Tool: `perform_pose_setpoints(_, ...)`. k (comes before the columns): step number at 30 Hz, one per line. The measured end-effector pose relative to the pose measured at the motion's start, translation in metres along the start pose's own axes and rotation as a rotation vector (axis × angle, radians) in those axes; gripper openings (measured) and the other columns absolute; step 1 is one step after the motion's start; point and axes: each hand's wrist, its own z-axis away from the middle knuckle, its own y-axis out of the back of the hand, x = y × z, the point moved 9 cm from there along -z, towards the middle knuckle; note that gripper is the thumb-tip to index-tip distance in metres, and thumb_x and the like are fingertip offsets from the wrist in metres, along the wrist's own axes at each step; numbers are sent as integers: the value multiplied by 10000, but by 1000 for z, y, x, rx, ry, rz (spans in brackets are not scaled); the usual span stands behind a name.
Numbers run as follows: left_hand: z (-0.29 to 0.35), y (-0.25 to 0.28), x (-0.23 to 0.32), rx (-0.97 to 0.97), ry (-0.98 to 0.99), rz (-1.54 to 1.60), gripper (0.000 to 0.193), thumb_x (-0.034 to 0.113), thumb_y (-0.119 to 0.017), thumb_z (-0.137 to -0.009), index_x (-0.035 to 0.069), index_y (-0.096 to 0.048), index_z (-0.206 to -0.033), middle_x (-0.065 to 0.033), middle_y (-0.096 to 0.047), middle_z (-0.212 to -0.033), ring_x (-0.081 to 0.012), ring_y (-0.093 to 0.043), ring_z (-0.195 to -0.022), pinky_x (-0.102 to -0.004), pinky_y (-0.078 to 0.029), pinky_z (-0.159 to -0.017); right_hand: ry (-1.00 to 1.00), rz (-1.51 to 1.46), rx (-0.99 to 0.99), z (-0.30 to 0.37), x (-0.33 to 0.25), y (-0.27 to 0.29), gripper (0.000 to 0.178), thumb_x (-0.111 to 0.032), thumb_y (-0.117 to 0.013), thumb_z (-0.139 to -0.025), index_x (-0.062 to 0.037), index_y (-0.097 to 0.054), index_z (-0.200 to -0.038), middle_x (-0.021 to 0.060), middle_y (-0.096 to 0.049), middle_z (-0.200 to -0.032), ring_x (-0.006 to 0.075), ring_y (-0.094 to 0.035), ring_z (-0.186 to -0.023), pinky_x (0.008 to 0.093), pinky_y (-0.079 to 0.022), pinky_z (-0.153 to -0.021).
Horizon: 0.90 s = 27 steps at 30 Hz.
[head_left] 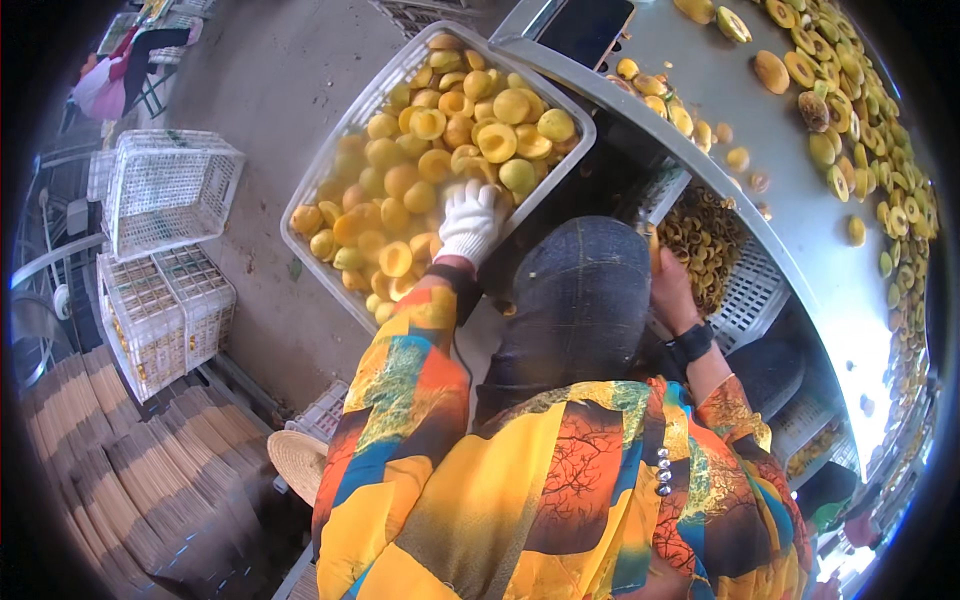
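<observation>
My left hand [468,220], in a white knit glove, rests on the near rim of a white plastic crate [310,190] heaped with yellow-orange halved fruit [440,150]; its fingers curl over fruit at the crate's edge. My bare right hand [672,290], with a black band at the wrist, is down beside my knee and closed around a small tool or fruit piece that is partly hidden. Just past it stands a white basket [745,300] holding dark fruit pits [705,240].
A grey metal table [800,200] curves along the right, with cut fruit halves [850,120] spread on it. Empty white crates [165,190] are stacked at the left on the concrete floor. A woven hat [297,462] lies below left. A dark phone [585,30] lies on the table's near corner.
</observation>
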Motion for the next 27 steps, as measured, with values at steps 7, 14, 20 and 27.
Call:
perform_pose_setpoints(7, -36, 3, -1, -563, 102, -15, 410, 448, -499, -853, 71, -570, -998, -201, -580, -1015, -353, -565, -947, -418, -450, -829, 72, -95, -24, -1, -10, -6, 335, -316, -629, -826, 2, -527, -857, 262, -576, -804, 442, -561, -794, 450, -459, -639)
perform_pose_setpoints(14, -107, 32, 0, 122, 62, -83, 582, 449, -502, -851, 64, -421, -1281, -253, -414, -1291, -414, -445, -1106, -501, -339, -954, -110, 93, -14, 0, -9, 15, 354, -326, -635, -825, 4, -508, -818, 264, -582, -799, 448, -563, -788, 461, -453, -632)
perform_pose_setpoints(20, -75, -11, 27, -79, -32, -41, 674, 432, -516, -834, 11, -351, -1333, -273, -293, -1369, -469, -304, -1225, -554, -235, -1022, -72, 88, 18, 3, -5, 18, 370, -333, -646, -819, 4, -494, -806, 260, -579, -773, 448, -561, -767, 458, -454, -621)
perform_pose_setpoints(27, -110, -23, 23, -19, 238, -166, 682, 426, -550, -806, 82, -326, -1350, -300, -257, -1353, -505, -298, -1182, -606, -200, -1006, -81, 167, -54, -6, -25, 5, 251, -239, -597, -847, -1, -516, -853, 251, -597, -830, 436, -575, -787, 436, -456, -658)
